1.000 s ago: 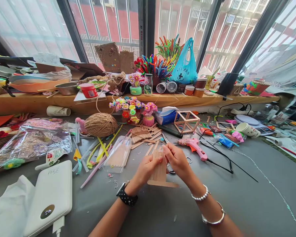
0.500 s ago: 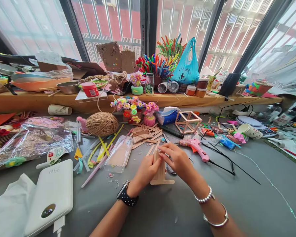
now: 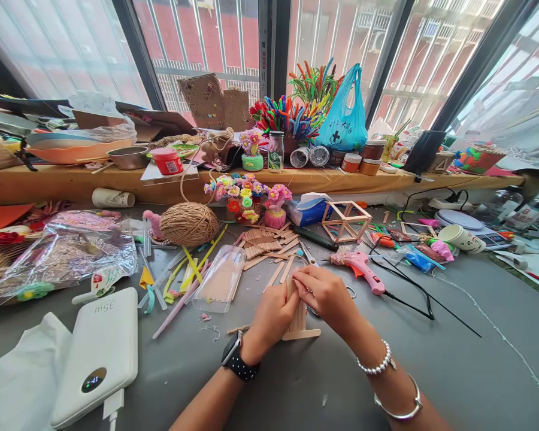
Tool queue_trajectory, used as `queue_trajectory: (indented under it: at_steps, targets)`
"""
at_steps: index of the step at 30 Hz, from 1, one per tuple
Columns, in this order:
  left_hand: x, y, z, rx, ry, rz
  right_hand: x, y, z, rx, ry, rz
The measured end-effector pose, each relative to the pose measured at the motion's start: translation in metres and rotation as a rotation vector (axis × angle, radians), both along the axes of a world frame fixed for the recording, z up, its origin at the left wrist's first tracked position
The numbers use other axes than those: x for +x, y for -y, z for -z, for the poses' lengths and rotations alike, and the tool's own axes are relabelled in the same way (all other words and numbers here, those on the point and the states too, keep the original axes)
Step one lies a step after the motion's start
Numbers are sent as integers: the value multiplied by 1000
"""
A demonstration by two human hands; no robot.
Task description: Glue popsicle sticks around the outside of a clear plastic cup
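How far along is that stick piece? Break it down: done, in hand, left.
Done: several sticks joined into a stick panel standing on a base stick. In hand: left hand and right hand pinch its top edge. Left: loose sticks lie unused behind it, glue gun nearby.

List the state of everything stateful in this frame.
popsicle-stick panel: upright, pinched by both hands
left hand: closed on the panel's left edge
right hand: closed on the panel's top
power bank: display lit, cable plugged in
glue gun: lying on its side, cord attached
twine ball: wound, one strand trailing off
glass bottle: upright, capped
right paper cup: tipped on its side
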State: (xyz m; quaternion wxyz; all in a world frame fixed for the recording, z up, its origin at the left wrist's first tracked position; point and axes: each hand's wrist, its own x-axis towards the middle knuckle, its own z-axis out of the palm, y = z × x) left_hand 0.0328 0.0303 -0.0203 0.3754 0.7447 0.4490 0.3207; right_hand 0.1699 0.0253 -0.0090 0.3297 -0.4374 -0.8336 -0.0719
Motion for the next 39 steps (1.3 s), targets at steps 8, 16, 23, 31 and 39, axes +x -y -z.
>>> queue_trajectory:
  at_steps: [8,16,23,31,39]
  targets:
    - [-3,0,-3,57,-10,-44,-8,0,6,121,-115,-11]
    - [-4,2,-6,7,0,-38,-6,-4,5,-67,-387,-120]
    - [-3,1,-4,197,-211,-106,-5,-4,9,9,-214,-46]
    - [-1,4,-5,231,-279,-121,-7,-1,9,115,-68,2]
    - [-3,2,-9,145,-167,-90,-10,2,10,151,-68,33]
